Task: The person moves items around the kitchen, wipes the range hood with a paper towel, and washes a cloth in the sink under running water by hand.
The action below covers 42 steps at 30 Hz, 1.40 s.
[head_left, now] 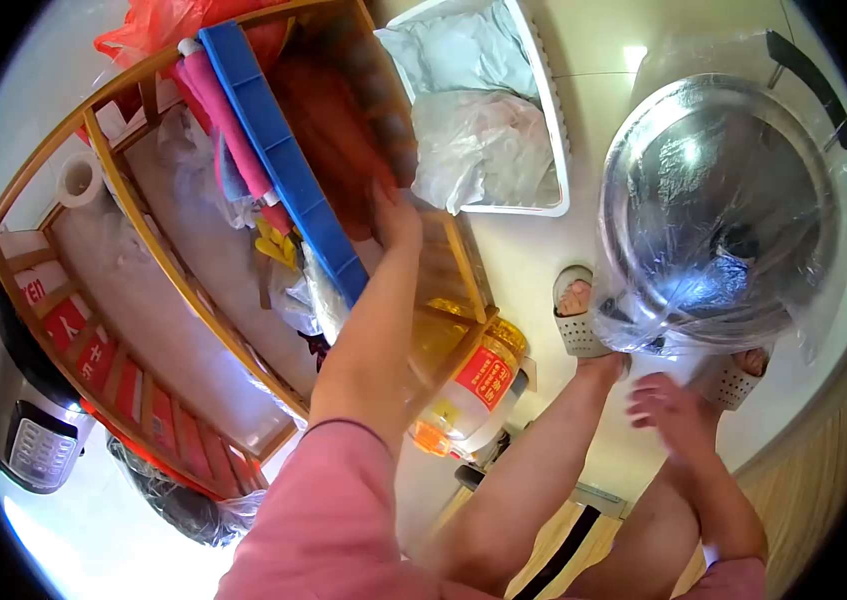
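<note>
Rack (143, 228) of wood held a blue panel (278, 150) and, just right of it, a reddish-brown bundle (328, 130); the left hand (393, 215) lay at the bundle, its grip impossible to tell; the right hand (668, 410), fingers loosely spread, hung near a plastic-covered metal basin (723, 200)

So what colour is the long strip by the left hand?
The strip is blue, best seen in the head view.

- Left hand (395, 218), near twelve: fingertips unclear.
- Right hand (671, 412), four o'clock: fingers blurred.
- Red bag (165, 28), ten-thirty: cut off above.
- Bottle (483, 378), five o'clock: label print too small.
</note>
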{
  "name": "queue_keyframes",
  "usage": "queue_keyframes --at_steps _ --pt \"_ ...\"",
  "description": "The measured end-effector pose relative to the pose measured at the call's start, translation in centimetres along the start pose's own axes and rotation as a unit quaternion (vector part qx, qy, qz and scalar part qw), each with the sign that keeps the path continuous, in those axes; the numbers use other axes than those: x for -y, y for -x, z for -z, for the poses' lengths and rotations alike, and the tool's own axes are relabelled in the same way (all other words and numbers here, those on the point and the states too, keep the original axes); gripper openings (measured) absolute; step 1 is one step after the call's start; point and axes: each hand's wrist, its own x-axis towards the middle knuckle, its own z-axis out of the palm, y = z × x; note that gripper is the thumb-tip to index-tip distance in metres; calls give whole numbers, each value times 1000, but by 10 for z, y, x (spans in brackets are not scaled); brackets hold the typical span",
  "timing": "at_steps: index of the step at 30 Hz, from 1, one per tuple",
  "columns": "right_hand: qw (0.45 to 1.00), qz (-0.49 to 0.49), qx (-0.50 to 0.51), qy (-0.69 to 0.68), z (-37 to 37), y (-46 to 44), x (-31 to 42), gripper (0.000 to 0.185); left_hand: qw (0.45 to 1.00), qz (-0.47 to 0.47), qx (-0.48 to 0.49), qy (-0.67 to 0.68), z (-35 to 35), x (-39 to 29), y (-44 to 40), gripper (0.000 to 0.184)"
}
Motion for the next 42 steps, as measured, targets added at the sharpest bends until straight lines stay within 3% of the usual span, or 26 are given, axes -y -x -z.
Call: queue_keyframes --at_steps 1,2,4,8,11,13,15,18,21,24,26,28,30,32,34,35,36,38,39,41,42 --pt "1000 -2 -3 -3 -2 2 0 43 997 67 41 -22 -5 4 -9 56" --pt "984 171 14 40 -28 -21 -22 37 988 132 75 -40 -8 7 -21 55" --pt "982 72 39 -171 -99 -74 65 63 966 237 99 -24 -11 10 -48 52" --pt "914 162 -79 -363 -158 -147 123 82 946 317 64 9 -34 12 -48 48" --pt "869 221 -158 -414 -158 -188 155 70 932 359 3 38 -62 17 -21 44" --pt "843 249 -154 -452 -142 -224 153 56 942 320 -72 67 -62 5 -3 42" --pt "823 274 -129 -481 -140 -221 162 49 965 201 -147 85 -28 -51 23 49" --pt "834 278 -212 -427 -143 -224 162 42 948 277 -111 115 -53 -43 51 64" --pt "861 272 -253 -347 -145 -197 163 35 942 321 43 87 -85 16 89 75" --pt "875 315 -280 -237 -152 -178 166 28 941 203 7 272 -72 13 141 61" --pt "875 381 -285 -88 -147 -183 176 27 820 240 -15 519 -39 -21 160 49" --pt "854 421 -304 31 -151 -187 203 27 864 251 25 435 -13 -42 184 49" --pt "865 381 -292 145 -158 -196 250 31 878 257 61 398 4 -56 206 49" --pt "830 371 -297 293 -170 -237 296 43 870 258 99 409 10 -69 225 48" --pt "768 406 -336 363 -198 -258 344 72 821 296 125 472 24 -87 238 47" --pt "757 410 -361 358 -204 -259 373 76 791 315 135 506 30 -97 242 47" --pt "838 334 -263 343 -202 -248 411 78 798 279 171 506 36 -104 250 46" --pt "808 307 -324 385 -203 -261 445 89 828 174 211 490 54 -123 245 45" --pt "789 293 -353 408 -204 -262 456 97 825 181 210 492 55 -122 241 44" --pt "808 317 -295 399 -196 -248 454 89 819 196 209 497 44 -115 238 43" --pt "810 339 -272 393 -192 -246 445 86 784 261 192 530 37 -116 238 41"
